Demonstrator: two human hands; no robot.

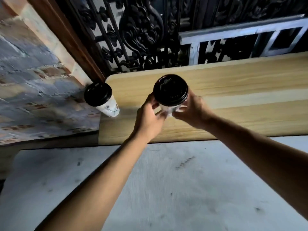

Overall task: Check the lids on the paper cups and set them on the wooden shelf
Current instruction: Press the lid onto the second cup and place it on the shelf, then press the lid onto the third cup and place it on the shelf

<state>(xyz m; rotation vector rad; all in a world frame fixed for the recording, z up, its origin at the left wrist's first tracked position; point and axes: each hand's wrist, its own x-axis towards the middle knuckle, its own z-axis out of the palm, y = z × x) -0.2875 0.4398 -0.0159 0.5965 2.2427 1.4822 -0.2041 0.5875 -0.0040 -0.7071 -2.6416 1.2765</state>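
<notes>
- Head view: a paper cup (170, 109) with a black lid (170, 89) is held between both hands above the wooden shelf (233, 104). Whether its base touches the wood cannot be told, since the hands hide it.
- The left hand (148, 117) wraps the cup's left side below the lid; its fingers (160, 114) curl onto the wall. The right hand (193, 110) does the same from the right, thumb and fingers pressed to the paper just under the lid's rim. Both hands are closed on the cup, neither on the lid itself.
- A second cup (109, 108), also lidded in black, stands at the shelf's left end, well apart from the hands.
- Judged from its looks, the cup is light and its paper wall is soft, so a hard squeeze would likely dent it or lift the lid. The stiffest place to hold is probably high on the wall, under the rim, where the fingers now sit.
- The lid looks glossy and may be slippery; checking it likely calls for pressing down around its edge.
</notes>
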